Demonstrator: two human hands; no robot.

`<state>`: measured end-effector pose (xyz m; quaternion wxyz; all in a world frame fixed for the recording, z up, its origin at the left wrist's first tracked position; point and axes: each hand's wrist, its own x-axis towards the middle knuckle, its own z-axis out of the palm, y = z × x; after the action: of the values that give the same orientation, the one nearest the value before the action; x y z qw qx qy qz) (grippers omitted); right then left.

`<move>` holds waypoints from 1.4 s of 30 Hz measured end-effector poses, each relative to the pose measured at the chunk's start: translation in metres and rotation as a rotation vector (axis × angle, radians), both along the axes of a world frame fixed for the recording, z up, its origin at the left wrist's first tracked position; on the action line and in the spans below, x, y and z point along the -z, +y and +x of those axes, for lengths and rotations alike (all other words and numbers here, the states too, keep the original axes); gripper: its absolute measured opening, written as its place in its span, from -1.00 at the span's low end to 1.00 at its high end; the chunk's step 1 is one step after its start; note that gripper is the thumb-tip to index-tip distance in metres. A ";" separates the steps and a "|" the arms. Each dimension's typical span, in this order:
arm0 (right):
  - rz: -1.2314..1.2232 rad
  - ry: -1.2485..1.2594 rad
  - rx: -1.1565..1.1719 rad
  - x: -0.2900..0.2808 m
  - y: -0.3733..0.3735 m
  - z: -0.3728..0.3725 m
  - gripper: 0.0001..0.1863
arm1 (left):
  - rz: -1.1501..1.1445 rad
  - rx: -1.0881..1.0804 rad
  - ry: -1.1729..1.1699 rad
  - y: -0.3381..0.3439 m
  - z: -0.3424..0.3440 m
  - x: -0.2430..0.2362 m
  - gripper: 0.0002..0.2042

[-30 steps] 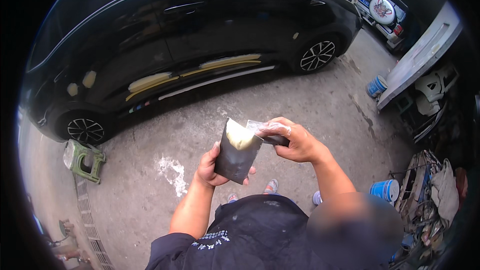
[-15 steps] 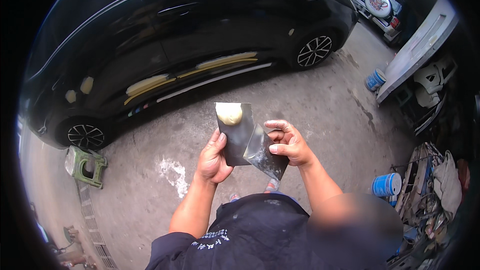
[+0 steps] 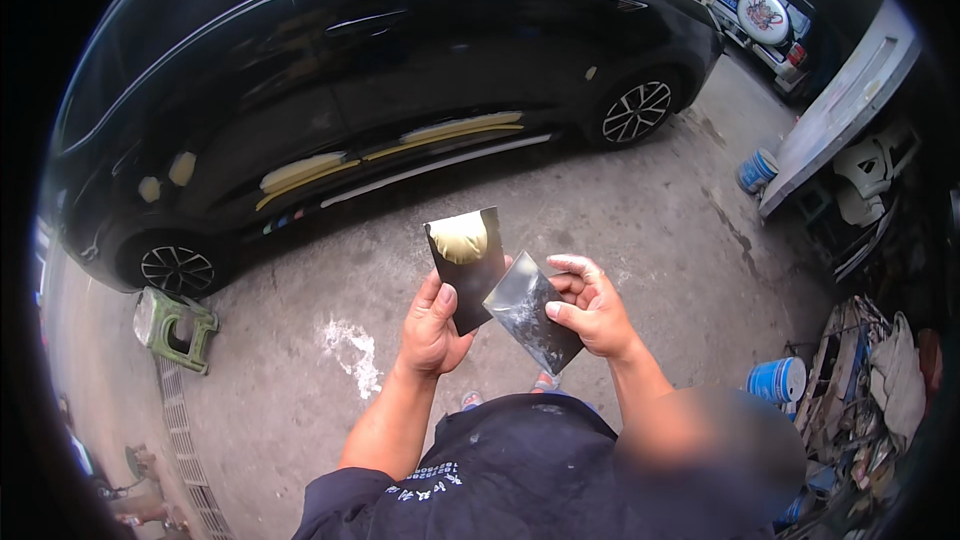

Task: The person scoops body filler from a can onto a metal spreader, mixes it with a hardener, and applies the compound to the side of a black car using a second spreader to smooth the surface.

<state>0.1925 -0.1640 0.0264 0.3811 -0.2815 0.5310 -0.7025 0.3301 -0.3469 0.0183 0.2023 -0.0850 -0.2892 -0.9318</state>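
My left hand (image 3: 432,327) is closed round a dark rectangular putty board (image 3: 474,292), its thumb lying on the face. A lump of pale yellow body filler (image 3: 459,239) sits at the board's far end. In my right hand (image 3: 592,308) a dark, flat putty spreader (image 3: 535,315) is pinched between thumb and fingers, its face smeared whitish. One corner of the spreader lies close to the board's right edge; I cannot tell whether they touch. Ahead stands a black car (image 3: 250,110) with yellow filler patches (image 3: 310,172) along its lower doors and rear side.
A green step stool (image 3: 177,328) stands by the car's left wheel, near a floor drain grate (image 3: 185,440). Blue buckets (image 3: 776,380) stand at the right beside piled scrap parts (image 3: 850,390). A light panel (image 3: 845,105) leans farther back, near another vehicle (image 3: 765,20).
The spreader has turned and drawn a little nearer to me and away from the filler. The board has tilted, and the filler now hangs lower on its face.
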 end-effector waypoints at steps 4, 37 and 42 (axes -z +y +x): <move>-0.013 0.061 0.015 -0.021 -0.008 -0.009 -0.37 | -0.088 0.010 0.001 -0.003 0.004 0.014 -0.59; -0.220 -0.022 0.020 -0.040 -0.028 -0.019 -0.36 | -0.924 -0.223 -0.202 -0.021 -0.004 0.008 -0.54; -0.398 0.394 0.044 -0.069 -0.018 -0.032 -0.42 | -0.267 0.248 -0.318 -0.038 0.001 0.007 -0.41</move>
<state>0.1601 -0.1822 0.0950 0.1925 -0.4703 0.4524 -0.7328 0.3307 -0.3851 0.0113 0.0250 0.0019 -0.4253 -0.9047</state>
